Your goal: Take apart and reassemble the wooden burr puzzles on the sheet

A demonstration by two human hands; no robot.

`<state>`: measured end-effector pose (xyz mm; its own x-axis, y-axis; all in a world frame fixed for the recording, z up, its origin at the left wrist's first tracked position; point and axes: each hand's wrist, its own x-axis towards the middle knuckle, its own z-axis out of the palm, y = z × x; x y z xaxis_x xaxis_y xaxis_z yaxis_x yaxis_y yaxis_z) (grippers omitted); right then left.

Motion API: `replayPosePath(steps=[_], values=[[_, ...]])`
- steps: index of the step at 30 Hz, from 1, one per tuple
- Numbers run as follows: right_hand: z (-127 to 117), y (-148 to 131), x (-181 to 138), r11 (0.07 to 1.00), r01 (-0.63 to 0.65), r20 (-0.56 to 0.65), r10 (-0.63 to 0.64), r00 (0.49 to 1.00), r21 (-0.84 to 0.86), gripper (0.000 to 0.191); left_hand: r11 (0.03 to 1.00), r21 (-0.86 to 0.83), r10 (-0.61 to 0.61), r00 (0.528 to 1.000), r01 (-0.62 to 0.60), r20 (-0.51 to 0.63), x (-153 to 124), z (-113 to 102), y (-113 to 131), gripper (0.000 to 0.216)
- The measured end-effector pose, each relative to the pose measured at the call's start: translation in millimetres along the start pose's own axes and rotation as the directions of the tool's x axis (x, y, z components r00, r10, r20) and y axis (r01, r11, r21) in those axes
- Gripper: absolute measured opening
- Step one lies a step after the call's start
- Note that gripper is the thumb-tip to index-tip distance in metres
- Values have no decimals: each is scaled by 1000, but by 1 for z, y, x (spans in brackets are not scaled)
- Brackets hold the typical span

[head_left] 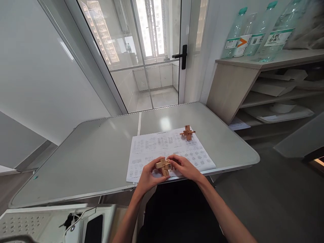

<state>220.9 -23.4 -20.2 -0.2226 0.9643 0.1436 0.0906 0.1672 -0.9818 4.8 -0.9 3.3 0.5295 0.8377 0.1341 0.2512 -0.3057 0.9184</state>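
A light wooden burr puzzle (164,165) of crossed blocks is held between my two hands, over the near edge of a printed sheet. My left hand (149,175) wraps it from the left, with the thumb along its underside. From the right, the fingers of my right hand (184,167) close on the block marked 2. Some of the puzzle's blocks are hidden behind my fingers. The instruction sheet (149,148) carries rows of small diagrams. On its far right corner stands a second, darker wooden burr puzzle (187,133), marked 3.
The grey folding table (106,158) has a seam across it. A shelf unit (227,87) with several water bottles (255,37) stands at the right. A glass door (152,67) is behind the table. At lower left, a white cart (45,219) holds keys and a phone (94,229).
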Motion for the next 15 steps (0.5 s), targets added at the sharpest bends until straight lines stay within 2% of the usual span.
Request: replayPosePath(steps=[7,15], values=[[-1,-1,-1,999,40,-3,-40,999,36,34,1000,19,11,1000,-11,5,1,0,-3,68],[-1,-4,-1,996,-29,31,26,999,89,37,999,48,12,1000,-12,7,-1,-1,0,66]])
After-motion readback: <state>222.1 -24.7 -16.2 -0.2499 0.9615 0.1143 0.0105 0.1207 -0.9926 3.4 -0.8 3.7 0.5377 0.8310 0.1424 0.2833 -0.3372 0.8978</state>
